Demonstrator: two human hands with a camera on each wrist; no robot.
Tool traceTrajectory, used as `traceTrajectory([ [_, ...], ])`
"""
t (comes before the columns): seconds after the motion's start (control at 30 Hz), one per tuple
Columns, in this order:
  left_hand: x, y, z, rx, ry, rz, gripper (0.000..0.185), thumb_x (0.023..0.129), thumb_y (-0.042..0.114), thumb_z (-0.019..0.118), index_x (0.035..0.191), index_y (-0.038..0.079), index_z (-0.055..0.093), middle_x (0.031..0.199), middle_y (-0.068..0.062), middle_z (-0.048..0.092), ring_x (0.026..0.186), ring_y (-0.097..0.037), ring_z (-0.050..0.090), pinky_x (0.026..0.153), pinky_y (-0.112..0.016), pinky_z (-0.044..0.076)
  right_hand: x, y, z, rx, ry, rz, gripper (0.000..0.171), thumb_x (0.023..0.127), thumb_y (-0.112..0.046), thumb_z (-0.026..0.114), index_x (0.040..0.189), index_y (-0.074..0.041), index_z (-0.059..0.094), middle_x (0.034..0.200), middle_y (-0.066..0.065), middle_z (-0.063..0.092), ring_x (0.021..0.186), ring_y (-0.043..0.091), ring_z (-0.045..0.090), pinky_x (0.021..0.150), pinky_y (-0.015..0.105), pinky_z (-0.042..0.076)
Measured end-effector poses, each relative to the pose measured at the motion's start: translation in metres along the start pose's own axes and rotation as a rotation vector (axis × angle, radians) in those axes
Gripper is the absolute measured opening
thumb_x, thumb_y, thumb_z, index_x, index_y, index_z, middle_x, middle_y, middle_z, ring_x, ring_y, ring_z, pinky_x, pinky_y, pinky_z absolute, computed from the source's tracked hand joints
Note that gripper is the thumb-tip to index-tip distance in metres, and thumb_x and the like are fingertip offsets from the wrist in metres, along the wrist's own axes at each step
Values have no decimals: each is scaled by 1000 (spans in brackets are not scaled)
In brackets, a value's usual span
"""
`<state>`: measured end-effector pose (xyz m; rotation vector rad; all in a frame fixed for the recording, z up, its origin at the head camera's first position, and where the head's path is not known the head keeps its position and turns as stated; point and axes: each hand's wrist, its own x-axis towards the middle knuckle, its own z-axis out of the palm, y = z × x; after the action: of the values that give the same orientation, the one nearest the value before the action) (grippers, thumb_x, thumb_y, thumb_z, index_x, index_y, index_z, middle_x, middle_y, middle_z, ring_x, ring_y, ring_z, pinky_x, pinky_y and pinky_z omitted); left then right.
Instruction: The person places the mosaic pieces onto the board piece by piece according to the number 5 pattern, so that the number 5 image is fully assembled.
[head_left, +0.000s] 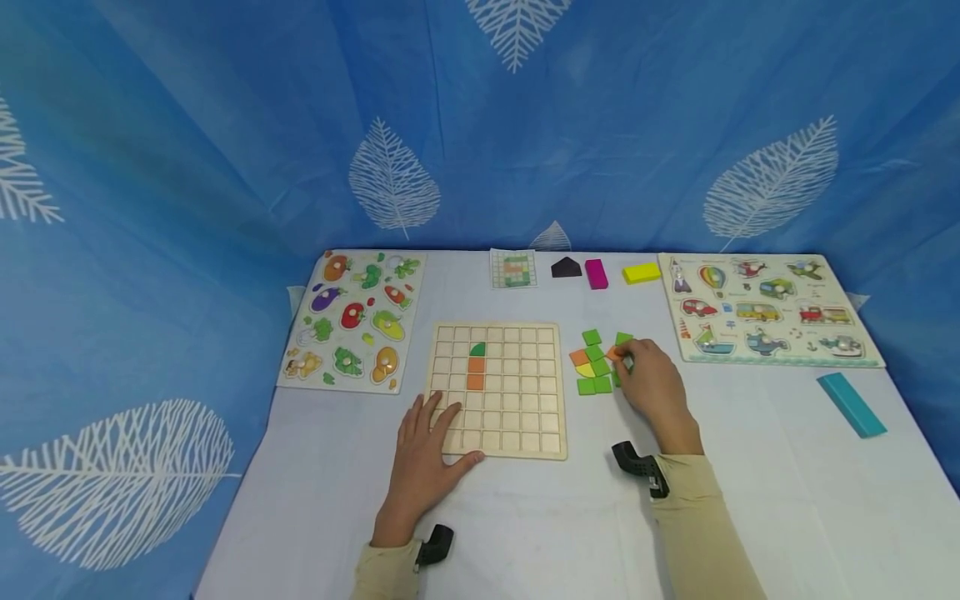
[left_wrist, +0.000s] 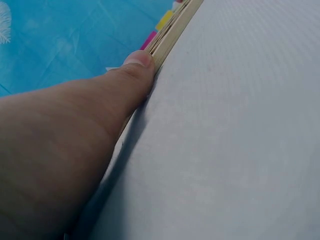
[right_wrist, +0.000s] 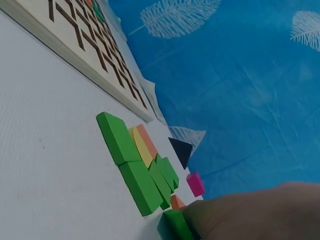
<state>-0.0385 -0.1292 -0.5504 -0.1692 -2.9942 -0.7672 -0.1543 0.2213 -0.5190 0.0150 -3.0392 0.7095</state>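
Observation:
A wooden grid board [head_left: 525,425] lies on the white table. Down one of its columns sit a green and white tile [head_left: 477,349] and two orange tiles [head_left: 476,372]. My left hand [head_left: 423,462] rests on the board's lower left corner, fingers spread; its thumb [left_wrist: 139,60] touches the near edge in the left wrist view. To the right of the board, my right hand [head_left: 654,383] pinches an orange tile [head_left: 613,353] over a loose pile of green tiles [head_left: 587,386]. A yellow and green tile [head_left: 583,370] lies in that pile. The right fingertips are partly hidden.
A vegetable puzzle [head_left: 345,337] is at the left and a vehicle puzzle [head_left: 780,325] at the right. Along the back lie a pattern card [head_left: 513,268], a black block [head_left: 566,267], a magenta block [head_left: 596,274] and a yellow block [head_left: 642,273]. A teal block [head_left: 851,404] lies far right.

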Motion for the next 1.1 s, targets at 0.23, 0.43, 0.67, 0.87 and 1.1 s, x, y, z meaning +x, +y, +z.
traceTrajectory([
  [0.23,0,1,1,8,20,18,83,80,61,78,146,17,54,162,-12,35,153,-42,22,122,-64,24,-2,-9,3,50,27,-77,27,99,-15,65,120,2,66,128,26,61,119,45,60,102,60,50],
  [0.43,-2,1,-1,2,6,10,82,81,62,76,146,18,54,163,-11,33,154,-41,21,123,-63,22,-8,-48,21,72,-10,-297,22,99,-22,68,115,-7,69,119,12,67,107,31,67,90,49,58],
  [0.67,-1,1,-2,-4,7,15,82,82,62,76,146,17,54,163,-12,34,154,-42,22,123,-64,23,-12,-98,47,58,-119,-487,15,100,-24,68,112,-16,71,119,3,68,105,23,70,84,41,60],
  [0.87,0,2,-1,1,2,15,82,82,62,75,146,17,54,163,-13,34,154,-42,22,123,-63,24,-10,-118,59,38,-154,-532,17,100,-25,68,113,-17,74,120,1,68,105,20,71,86,39,61],
  [1.1,-1,1,-3,10,6,11,81,82,62,75,146,18,54,163,-12,34,154,-42,22,123,-62,24,-10,-124,64,40,-172,-542,14,99,-24,68,111,-19,75,118,-1,68,102,18,70,84,38,60],
])
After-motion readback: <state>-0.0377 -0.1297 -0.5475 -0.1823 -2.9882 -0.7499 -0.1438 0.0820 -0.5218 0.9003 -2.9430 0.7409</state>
